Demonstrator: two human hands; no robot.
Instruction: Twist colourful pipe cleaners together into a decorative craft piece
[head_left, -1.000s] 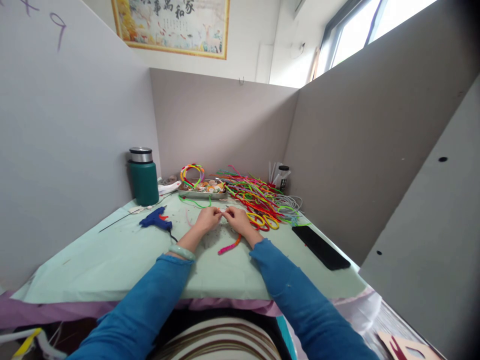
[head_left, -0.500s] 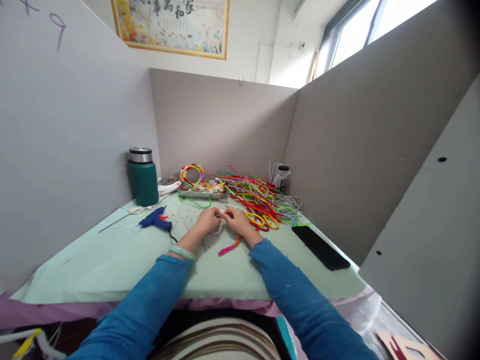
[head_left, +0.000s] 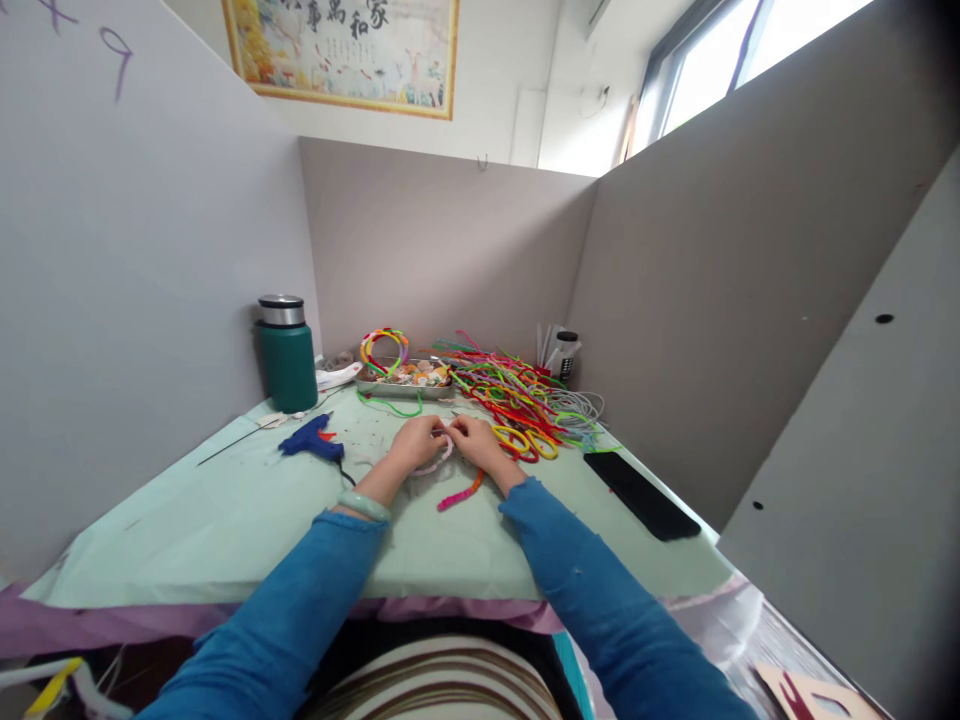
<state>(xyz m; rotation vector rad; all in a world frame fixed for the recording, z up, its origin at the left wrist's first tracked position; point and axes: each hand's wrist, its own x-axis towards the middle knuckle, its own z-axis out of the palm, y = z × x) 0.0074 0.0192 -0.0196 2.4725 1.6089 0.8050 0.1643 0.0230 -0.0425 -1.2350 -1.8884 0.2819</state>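
My left hand [head_left: 414,444] and my right hand [head_left: 480,444] meet over the middle of the table, fingertips pinched close together. Between them is a pale pink pipe cleaner [head_left: 442,463], which curves down in an arc below the fingers. Its upper part is hidden by my fingertips. A pink and orange twisted pipe cleaner piece [head_left: 454,498] lies on the cloth, partly under my right wrist. Yellow and red loops [head_left: 541,444] lie just right of my right hand.
A blue glue gun [head_left: 313,440] lies to the left, near a green bottle [head_left: 288,365]. Behind my hands stand a metal tray [head_left: 405,391] of small pieces, a multicoloured ring [head_left: 363,350] and a heap of pipe cleaners [head_left: 502,385]. A black phone [head_left: 641,495] rests at right.
The pale pink pipe cleaner has shifted, and more of its curve shows below my fingers. Both hands stay nearly in place, still pinching.
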